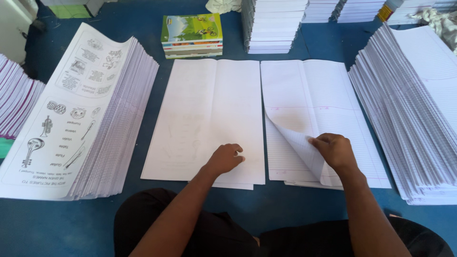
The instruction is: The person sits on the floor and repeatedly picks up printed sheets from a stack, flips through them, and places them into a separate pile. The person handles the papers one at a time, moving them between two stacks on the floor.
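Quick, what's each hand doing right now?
Left hand: loosely curled, resting on the blank sheet, holding nothing.
Right hand: closed on the lined sheet, lifting its corner.

Ruled sheet [304, 143]: thin matt paper, flexible. Blank sheets [209, 114]: matt paper. Book covers [192, 27]: glossy. Tabletop [57, 223]: matt blue.

A blue cloth-covered work surface [66, 223] fills the view under even, soft daylight. At its far edge lie a crumpled white rag [223, 5] and a green flat sheet [70, 10]; a pale cream cabinet corner [13, 24] stands at upper left
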